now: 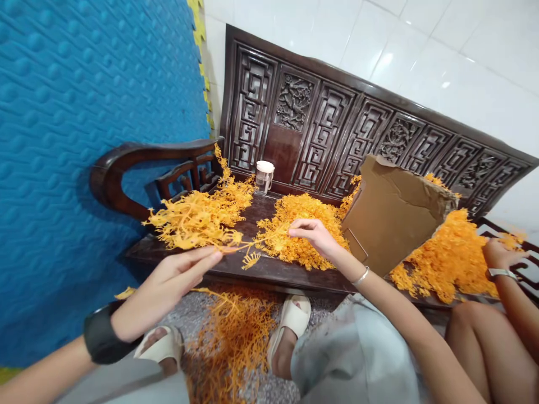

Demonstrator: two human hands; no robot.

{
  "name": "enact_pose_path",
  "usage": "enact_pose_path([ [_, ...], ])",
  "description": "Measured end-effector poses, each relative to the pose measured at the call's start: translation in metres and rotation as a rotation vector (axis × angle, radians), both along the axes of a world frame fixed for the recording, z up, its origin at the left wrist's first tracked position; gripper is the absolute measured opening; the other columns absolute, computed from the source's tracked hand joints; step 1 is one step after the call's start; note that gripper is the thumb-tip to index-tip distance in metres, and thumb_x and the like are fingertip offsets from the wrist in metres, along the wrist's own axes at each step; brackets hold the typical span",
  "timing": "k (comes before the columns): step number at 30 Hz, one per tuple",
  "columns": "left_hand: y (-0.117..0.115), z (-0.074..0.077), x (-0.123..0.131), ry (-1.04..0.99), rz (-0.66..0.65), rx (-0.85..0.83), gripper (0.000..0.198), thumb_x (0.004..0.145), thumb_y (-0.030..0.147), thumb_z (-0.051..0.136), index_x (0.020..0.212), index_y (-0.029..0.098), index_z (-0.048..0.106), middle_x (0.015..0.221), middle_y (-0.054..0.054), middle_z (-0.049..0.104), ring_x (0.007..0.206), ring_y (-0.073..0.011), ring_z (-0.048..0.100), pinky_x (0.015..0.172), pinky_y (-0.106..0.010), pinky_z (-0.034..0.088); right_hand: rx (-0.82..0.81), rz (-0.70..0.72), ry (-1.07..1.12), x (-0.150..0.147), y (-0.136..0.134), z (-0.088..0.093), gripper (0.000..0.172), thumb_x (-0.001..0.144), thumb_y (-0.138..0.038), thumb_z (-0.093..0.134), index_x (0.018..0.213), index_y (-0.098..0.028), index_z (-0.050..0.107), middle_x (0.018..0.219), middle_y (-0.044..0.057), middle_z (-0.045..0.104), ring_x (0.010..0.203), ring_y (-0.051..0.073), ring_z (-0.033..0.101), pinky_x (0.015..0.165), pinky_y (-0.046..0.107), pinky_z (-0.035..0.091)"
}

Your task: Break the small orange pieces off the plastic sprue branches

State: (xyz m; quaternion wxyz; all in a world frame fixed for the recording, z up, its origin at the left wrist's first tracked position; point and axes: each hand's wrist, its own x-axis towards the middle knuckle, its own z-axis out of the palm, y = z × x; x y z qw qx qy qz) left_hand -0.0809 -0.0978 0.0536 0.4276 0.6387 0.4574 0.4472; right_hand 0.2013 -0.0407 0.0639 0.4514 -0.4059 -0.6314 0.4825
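Presently, my left hand (170, 285) grips a yellow-orange sprig (249, 244) by its stem; my right hand (318, 238) pinches the far end, the sprig stretched between them over the dark wooden bench (258, 210).

Left hand (181, 275) pinches with fingers (197, 253) extended, wrist (125, 324) behind its grip. Right hand (315, 237), ahead and right of that grip, pinches with bent fingers, forearm (404, 308) behind.
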Motion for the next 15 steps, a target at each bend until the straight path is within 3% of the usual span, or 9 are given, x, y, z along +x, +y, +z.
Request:
enact_pose_path([
  [3, -0.003, 0.0, -0.009, 0.086, 0.035, -0.068, 0.043, 0.067, 0.053, 0.059, 0.093, 0.021, 0.071, 0.091, -0.004, 0.068, 0.079, -0.0167, 0.058, 0.062, -0.021, 0.048, 0.177, -0.272, -0.009, 0.042, 0.011, 0.003, 0.013, 0.064, -0.026, 0.069, 0.058, -0.017, 0.061, 0.059, -0.002, 0.057, 0.06, 0.01, 0.05, 0.063, 0.024, 0.039],
  [5, -0.003, 0.0, -0.017, 0.058, 0.159, -0.088, 0.049, 0.061, 0.056, 0.061, 0.093, 0.019, 0.071, 0.087, -0.004, 0.068, 0.07, -0.0148, 0.056, 0.053, -0.019, 0.046, 0.271, -0.545, 0.002, 0.073, 0.02, -0.002, 0.015, 0.064, -0.03, 0.067, 0.06, -0.017, 0.06, 0.061, -0.002, 0.056, 0.059, 0.01, 0.048, 0.06, 0.024, 0.037],
  [6, -0.003, 0.0, -0.02, 0.041, 0.202, -0.102, 0.051, 0.058, 0.056, 0.064, 0.091, 0.018, 0.071, 0.083, -0.004, 0.067, 0.065, -0.0137, 0.054, 0.05, -0.018, 0.044, 0.288, -0.614, -0.053, 0.086, 0.024, -0.006, 0.017, 0.064, -0.033, 0.067, 0.065, -0.017, 0.061, 0.066, -0.001, 0.059, 0.061, 0.011, 0.05, 0.062, 0.025, 0.038],
  [11, -0.004, 0.002, -0.024, -0.114, 0.214, -0.22, 0.052, 0.047, 0.058, 0.07, 0.083, 0.02, 0.072, 0.059, 0.001, 0.058, 0.048, -0.0083, 0.042, 0.036, -0.015, 0.036, 0.396, -0.696, -0.336, 0.11, 0.041, -0.035, 0.03, 0.063, -0.041, 0.066, 0.078, -0.016, 0.058, 0.077, 0.005, 0.061, 0.067, 0.015, 0.052, 0.065, 0.029, 0.041],
  [13, -0.004, 0.005, -0.021, -0.192, 0.225, -0.273, 0.052, 0.043, 0.057, 0.073, 0.081, 0.021, 0.072, 0.056, 0.003, 0.055, 0.044, -0.0061, 0.037, 0.033, -0.012, 0.032, 0.468, -0.713, -0.468, 0.108, 0.047, -0.04, 0.028, 0.068, -0.041, 0.062, 0.079, -0.016, 0.056, 0.076, 0.005, 0.061, 0.063, 0.014, 0.051, 0.065, 0.029, 0.04],
  [15, -0.004, 0.007, -0.019, -0.253, 0.251, -0.309, 0.051, 0.04, 0.054, 0.076, 0.079, 0.022, 0.072, 0.06, 0.003, 0.057, 0.047, -0.0055, 0.041, 0.036, -0.011, 0.036, 0.532, -0.724, -0.661, 0.105, 0.052, -0.04, 0.023, 0.075, -0.04, 0.057, 0.077, -0.017, 0.055, 0.077, 0.005, 0.061, 0.062, 0.014, 0.049, 0.066, 0.03, 0.039],
])
